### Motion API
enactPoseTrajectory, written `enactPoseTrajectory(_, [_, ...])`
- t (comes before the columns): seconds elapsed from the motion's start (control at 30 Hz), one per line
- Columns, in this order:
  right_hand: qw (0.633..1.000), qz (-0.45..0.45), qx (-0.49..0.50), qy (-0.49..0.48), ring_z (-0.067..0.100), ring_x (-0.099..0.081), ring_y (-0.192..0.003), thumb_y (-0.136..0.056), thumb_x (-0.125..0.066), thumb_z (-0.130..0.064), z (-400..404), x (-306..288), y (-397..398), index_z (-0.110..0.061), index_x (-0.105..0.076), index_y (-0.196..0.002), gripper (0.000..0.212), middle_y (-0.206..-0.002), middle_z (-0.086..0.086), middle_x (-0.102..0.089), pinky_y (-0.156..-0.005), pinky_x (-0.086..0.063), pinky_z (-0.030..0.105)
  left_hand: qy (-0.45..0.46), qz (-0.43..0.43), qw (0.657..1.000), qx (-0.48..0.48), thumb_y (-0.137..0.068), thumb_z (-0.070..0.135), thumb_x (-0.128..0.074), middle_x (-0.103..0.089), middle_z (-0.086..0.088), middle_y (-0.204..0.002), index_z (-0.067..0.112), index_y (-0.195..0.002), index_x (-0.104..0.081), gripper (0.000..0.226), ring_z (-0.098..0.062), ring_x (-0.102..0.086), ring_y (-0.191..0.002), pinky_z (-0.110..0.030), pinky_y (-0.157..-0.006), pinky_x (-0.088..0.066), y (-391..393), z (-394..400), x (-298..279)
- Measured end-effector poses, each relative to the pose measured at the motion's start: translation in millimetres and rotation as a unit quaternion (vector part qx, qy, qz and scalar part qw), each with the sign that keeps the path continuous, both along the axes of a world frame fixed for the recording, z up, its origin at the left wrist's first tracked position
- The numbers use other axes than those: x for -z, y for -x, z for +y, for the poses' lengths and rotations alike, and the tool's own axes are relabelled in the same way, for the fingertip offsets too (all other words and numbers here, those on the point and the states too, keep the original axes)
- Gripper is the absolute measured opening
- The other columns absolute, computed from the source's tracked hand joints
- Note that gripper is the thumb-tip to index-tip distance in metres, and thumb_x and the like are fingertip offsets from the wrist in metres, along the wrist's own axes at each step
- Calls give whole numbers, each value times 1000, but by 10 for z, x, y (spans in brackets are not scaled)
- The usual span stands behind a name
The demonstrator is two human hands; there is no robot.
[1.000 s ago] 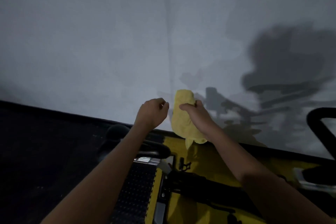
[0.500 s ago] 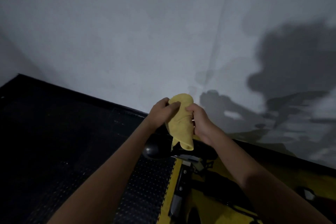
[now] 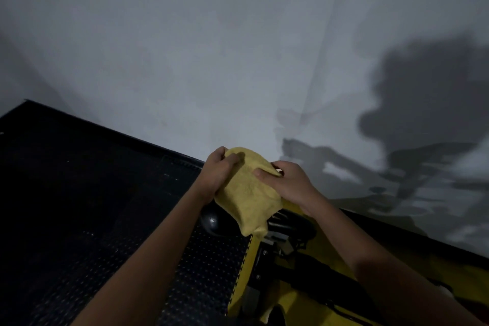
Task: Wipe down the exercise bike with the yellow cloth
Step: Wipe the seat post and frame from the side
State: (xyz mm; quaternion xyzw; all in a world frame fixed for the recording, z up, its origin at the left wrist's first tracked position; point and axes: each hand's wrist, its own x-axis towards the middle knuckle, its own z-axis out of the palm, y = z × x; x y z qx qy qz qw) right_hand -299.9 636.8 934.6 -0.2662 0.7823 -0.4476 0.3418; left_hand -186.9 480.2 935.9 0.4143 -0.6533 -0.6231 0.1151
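Since the earlier frames the left hand point(image 3: 218, 176) has gone from a bare fist apart from the cloth to gripping it, so both hands now hold it; the yellow cloth point(image 3: 247, 193) has opened from a narrow hanging bunch into a wider, rounded sheet. View has also swung, more of the dark floor now on the left. Left to right: black studded floor mat point(image 3: 87, 219) fills the lower left, running up to the grey wall point(image 3: 211, 47). Left hand has fingers curled over the cloth's top left edge, thumb on the front. Cloth is plain yellow, soft and fuzzy, lightly creased, stretched between the hands with its lower end hanging to a blunt point just above the exercise bike point(image 3: 288, 230). Right hand point(image 3: 288, 182) grips the cloth's right edge, thumb pressed on the front face, fingers behind it. Bike below is dim: black rounded parts and a yellow frame, partly hidden by cloth and forearms; can't tell if cloth touches it. Dark shadows on the wall at right. No readable brand, label or writing.
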Motion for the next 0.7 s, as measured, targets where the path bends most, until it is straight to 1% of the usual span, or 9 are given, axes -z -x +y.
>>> enactPoseTrajectory(0.07, [1000,18,-1,8,9,-72,-87,-80,-76,-55,-4,-1,-23,-25,-71,-104,38,-97,-8,-74,-78,-61,35,-1,6,1000,1,-92,30,-65,-61,-8,-88,15,-88,-55,18,-23,-60,-79,-37,-72,-50,-16,-26,3])
enactPoseTrajectory(0.13, [999,35,-3,5,10,-71,-84,-81,-75,-54,-25,-11,-52,-24,-72,-99,35,-92,-6,-74,-77,-60,36,-1,9,1000,9,-93,29,-64,-60,-9,-88,14,-88,-55,18,-24,-60,-80,-36,-71,-50,-44,-56,15])
enactPoseTrajectory(0.2, [998,55,-7,-7,13,-70,-76,-83,-73,-54,-57,-26,-90,-18,-71,-85,36,-81,-3,-72,-70,-55,35,-7,14,1000,19,-94,29,-63,-60,-9,-88,14,-87,-54,19,-24,-60,-80,-36,-70,-49,-82,-101,35])
enactPoseTrajectory(0.3, [996,88,2,-23,12,-59,-60,-86,-69,-56,-101,-62,-187,-12,-60,-66,49,-63,1,-58,-59,-41,29,-24,27,999,31,-95,28,-63,-59,-10,-87,15,-85,-53,19,-24,-59,-80,-36,-70,-49,-171,-212,61])
enactPoseTrajectory(0.4, [988,146,14,-38,8,-49,-53,-89,-63,-60,-126,-65,-327,-3,-56,-69,60,-60,1,-49,-55,-33,27,-52,33,996,62,-95,27,-63,-60,-11,-89,15,-86,-54,18,-25,-60,-82,-37,-71,-50,-286,-335,78])
enactPoseTrajectory(0.5, [974,213,-11,-71,10,-52,-58,-91,-57,-60,-129,-102,-439,-6,-61,-76,56,-66,4,-58,-55,-34,27,-73,49,991,98,-96,26,-61,-60,-10,-89,15,-86,-53,17,-24,-59,-82,-36,-71,-49,-387,-440,53])
enactPoseTrajectory(0.57, [970,228,-39,-79,12,-55,-61,-83,-60,-69,-85,-132,-427,-9,-62,-75,61,-68,6,-60,-58,-35,29,-71,55,990,111,-97,26,-59,-58,-8,-88,16,-85,-50,18,-22,-57,-81,-34,-68,-46,-432,-484,38])
enactPoseTrajectory(0.63, [963,237,-75,-109,11,-52,-58,-69,-60,-79,-20,-172,-405,-9,-60,-72,70,-65,3,-58,-58,-34,33,-68,58,989,117,-98,26,-58,-57,-7,-87,16,-86,-48,19,-21,-56,-79,-32,-66,-45,-479,-533,48])
enactPoseTrajectory(0.7, [961,228,-77,-136,12,-49,-55,-68,-70,-75,56,-218,-407,-10,-56,-66,66,-64,0,-56,-58,-33,34,-75,60,988,125,-96,25,-59,-55,-6,-85,16,-86,-47,18,-20,-54,-78,-32,-65,-43,-511,-551,47])
